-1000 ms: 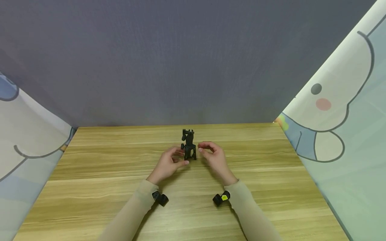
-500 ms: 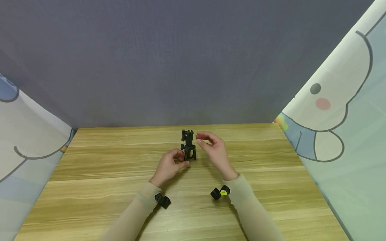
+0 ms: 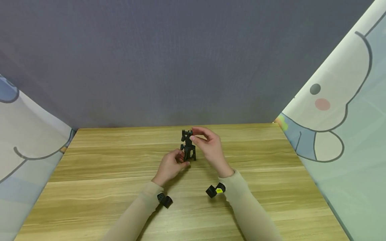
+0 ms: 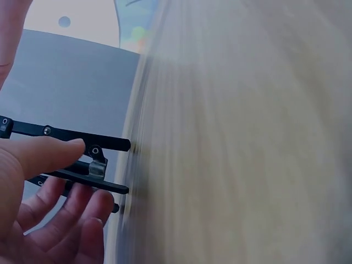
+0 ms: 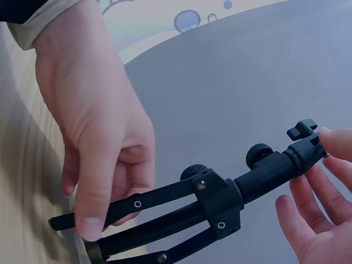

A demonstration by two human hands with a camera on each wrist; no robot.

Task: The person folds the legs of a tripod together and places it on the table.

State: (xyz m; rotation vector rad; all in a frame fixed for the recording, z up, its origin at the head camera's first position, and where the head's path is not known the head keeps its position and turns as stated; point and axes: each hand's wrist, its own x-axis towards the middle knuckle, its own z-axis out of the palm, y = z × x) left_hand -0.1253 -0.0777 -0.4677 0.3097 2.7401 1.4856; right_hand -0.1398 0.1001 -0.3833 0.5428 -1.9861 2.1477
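Note:
A small black tripod (image 3: 188,141) stands upright on the wooden table, its legs partly spread. My left hand (image 3: 169,166) holds one of its legs near the foot, between thumb and fingers, as the right wrist view shows. At the top of the tripod, my right hand (image 3: 210,147) pinches the head beside a small wing screw (image 5: 302,129). Two round knobs, an upper knob (image 5: 259,155) and a lower knob (image 5: 193,170), stick out from the column. In the left wrist view, tripod legs (image 4: 104,141) show past the left thumb; the tripod's top is out of frame.
The wood-grain table (image 3: 105,194) ends at a grey upright panel (image 3: 181,67) just behind the tripod. Printed cartoon sheets, a right sheet (image 3: 356,187) and a left sheet (image 3: 27,134), flank it. Each sleeve carries a small black wrist camera, such as the right camera (image 3: 212,191).
My right hand has moved up and left from beside the tripod to its head and now touches it. The left hand has stayed at the leg, and the tripod has hardly moved.

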